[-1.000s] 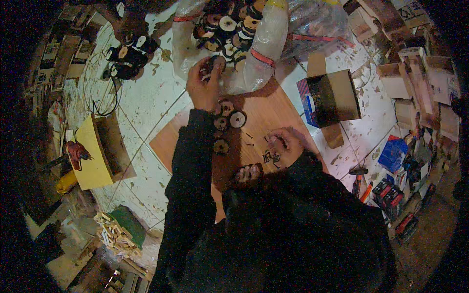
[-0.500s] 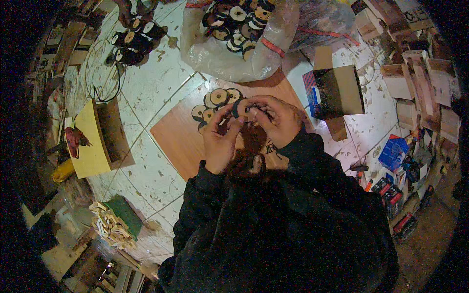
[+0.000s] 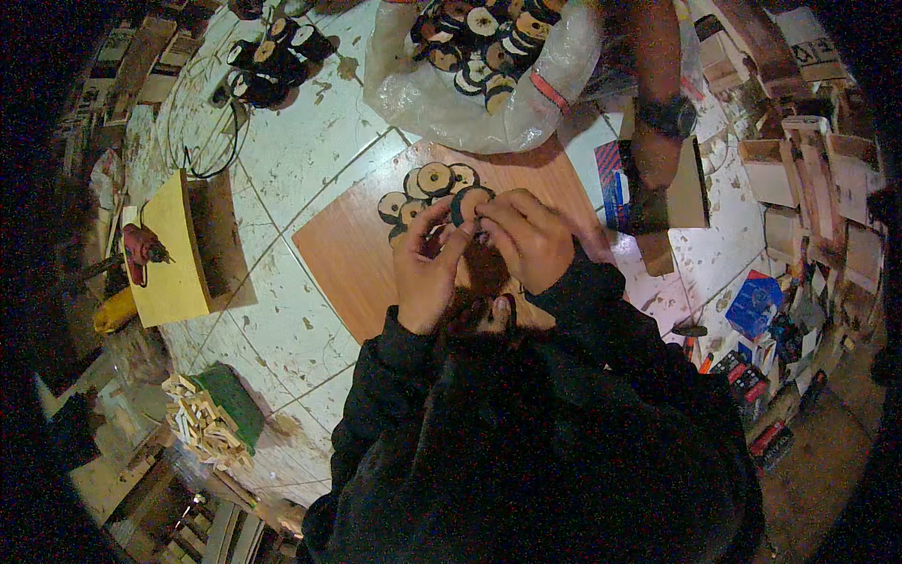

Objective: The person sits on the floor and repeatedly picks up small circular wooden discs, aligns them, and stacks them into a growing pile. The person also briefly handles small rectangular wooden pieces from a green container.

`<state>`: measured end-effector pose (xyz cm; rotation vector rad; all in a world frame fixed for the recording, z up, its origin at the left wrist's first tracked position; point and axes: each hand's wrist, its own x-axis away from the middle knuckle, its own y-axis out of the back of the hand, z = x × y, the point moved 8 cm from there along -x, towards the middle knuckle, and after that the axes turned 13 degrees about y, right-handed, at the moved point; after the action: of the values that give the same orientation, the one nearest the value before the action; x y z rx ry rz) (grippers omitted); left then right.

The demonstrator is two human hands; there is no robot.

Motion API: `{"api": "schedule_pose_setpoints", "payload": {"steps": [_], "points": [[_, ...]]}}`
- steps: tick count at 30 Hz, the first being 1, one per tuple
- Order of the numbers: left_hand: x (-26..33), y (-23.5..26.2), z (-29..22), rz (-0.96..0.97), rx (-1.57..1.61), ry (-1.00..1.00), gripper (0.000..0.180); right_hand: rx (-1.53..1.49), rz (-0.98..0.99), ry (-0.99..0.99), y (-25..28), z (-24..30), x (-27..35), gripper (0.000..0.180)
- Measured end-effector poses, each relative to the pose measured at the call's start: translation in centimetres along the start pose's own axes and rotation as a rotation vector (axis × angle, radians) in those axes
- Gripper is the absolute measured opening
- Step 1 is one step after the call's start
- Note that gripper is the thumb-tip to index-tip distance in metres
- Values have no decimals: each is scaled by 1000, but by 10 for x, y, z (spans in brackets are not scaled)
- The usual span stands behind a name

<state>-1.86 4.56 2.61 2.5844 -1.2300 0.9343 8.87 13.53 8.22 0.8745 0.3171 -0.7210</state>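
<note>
A round wooden disc with a black rim (image 3: 469, 201) is held up on edge over a wood-grain board (image 3: 343, 249). My left hand (image 3: 427, 274) grips its lower left side between thumb and fingers. From the right, my right hand (image 3: 531, 240) is closed with its fingertips pressed near the disc's middle; anything small pinched there is hidden. Just beyond the hands, several similar discs (image 3: 434, 177) with centre holes lie in an overlapping pile on the board.
A translucent bag (image 3: 399, 80) full of such discs stands beyond the board. At right, another person's arm (image 3: 660, 103) reaches over an open cardboard box (image 3: 691, 183). A yellow panel (image 3: 174, 258) with a red tool (image 3: 141, 249) and a green box of wood strips (image 3: 230, 404) are at left.
Another person's arm has come in over the cardboard box. The held disc now shows more of its face, and my right fingers have shifted to its middle. The view has moved slightly.
</note>
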Motion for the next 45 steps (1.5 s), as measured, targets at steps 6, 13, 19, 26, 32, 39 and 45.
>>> {"api": "schedule_pose_setpoints", "payload": {"steps": [6,13,19,26,32,39,45], "points": [[-1,14,12,-72,-100,5,33,-6,-15,8,-12,3,4,22],[0,17,14,-49,-50,20,33,-150,-21,-107,-11,-4,9,16],[5,13,12,-39,-133,-42,33,-477,61,-521,-26,-35,26,14],[2,29,36,-45,-327,-3,32,-362,170,-729,-41,-49,55,22],[-61,107,8,-382,-279,-149,22,-733,-27,-1025,-40,-65,93,21],[-122,145,-3,-325,-276,-146,14,-773,-56,-1095,-31,-71,101,20],[-174,167,1,-188,-905,-8,27,-906,-91,-1097,-31,-70,104,16]]}}
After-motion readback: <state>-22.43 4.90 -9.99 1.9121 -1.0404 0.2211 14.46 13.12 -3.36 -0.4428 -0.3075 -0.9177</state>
